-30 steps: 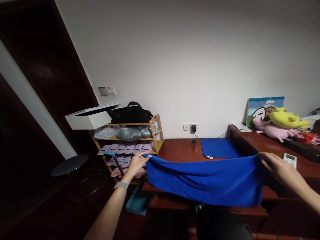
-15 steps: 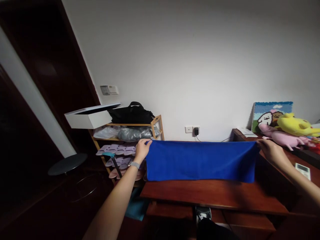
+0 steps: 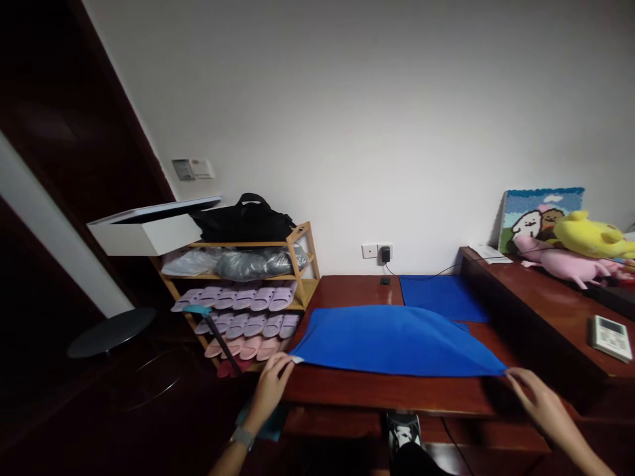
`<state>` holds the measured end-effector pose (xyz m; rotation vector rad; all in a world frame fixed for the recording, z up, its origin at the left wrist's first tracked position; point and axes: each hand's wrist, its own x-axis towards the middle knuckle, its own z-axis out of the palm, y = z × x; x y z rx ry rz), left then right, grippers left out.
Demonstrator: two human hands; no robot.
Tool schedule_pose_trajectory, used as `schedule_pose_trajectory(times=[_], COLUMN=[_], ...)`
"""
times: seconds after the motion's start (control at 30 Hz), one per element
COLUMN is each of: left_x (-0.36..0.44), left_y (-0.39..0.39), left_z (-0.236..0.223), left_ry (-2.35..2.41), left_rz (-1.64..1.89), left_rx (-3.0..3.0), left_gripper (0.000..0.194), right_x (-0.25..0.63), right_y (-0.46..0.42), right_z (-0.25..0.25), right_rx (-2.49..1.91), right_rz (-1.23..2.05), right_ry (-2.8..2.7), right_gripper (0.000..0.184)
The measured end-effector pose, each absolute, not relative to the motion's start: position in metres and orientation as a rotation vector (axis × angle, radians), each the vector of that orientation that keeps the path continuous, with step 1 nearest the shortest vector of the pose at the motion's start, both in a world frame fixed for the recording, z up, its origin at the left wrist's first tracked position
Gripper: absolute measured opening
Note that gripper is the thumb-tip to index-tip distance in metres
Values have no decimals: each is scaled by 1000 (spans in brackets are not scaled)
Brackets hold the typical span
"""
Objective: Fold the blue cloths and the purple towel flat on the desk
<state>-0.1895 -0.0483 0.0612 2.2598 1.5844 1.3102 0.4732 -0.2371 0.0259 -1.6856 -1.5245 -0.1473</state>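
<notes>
A blue cloth (image 3: 391,340) is stretched between my two hands, low over the reddish-brown wooden table (image 3: 357,393); its middle billows up slightly. My left hand (image 3: 272,382), with a grey watch band at the wrist, pinches the near left corner, where a small white tag shows. The near right corner is pinched by my right hand (image 3: 530,390). Behind it, a second blue cloth (image 3: 441,296) lies flat at the back of the table, partly covered by the first.
To the left stands a wooden rack (image 3: 302,264) with several slippers (image 3: 248,297), a black bag (image 3: 245,221) and a white box (image 3: 143,235). On the right, a raised ledge (image 3: 540,291) bears plush toys (image 3: 565,259) and a small white device (image 3: 611,337). A black plug (image 3: 385,254) sits in the wall socket.
Both hands have come down and nearer to me with the blue cloth. It hung upright before and now spreads nearly level over the table, so the second blue cloth shows behind it.
</notes>
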Motion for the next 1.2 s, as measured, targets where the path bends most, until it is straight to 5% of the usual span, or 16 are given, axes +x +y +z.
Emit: schedule_pose_trajectory(times=[0.27,0.5,0.77,0.97,1.2], left_x=[-228,-240,-252,-216,-140], left_y=[-70,-90,-93,-34,81], left_z=[11,8,2,29,29], left_ry=[1696,1591,1432,1607,1603], left_rz=[892,730,592,854,716], left_rx=[2610,2730,2986,2687,2527], left_gripper=[37,34,37,35,42], right_x=[488,493,495,490,478], right_y=[-253,-272,-251,-143,-50], right_z=[-60,-67,-40,2,-35], right_rx=[-1716,-1761,-1923,-1878,-2066], right_rz=[-180,-293,-312,-123,-89], right_ry=[-1698,-1824,-1815,-1794,-1808], right_gripper=[56,40,45,47,56])
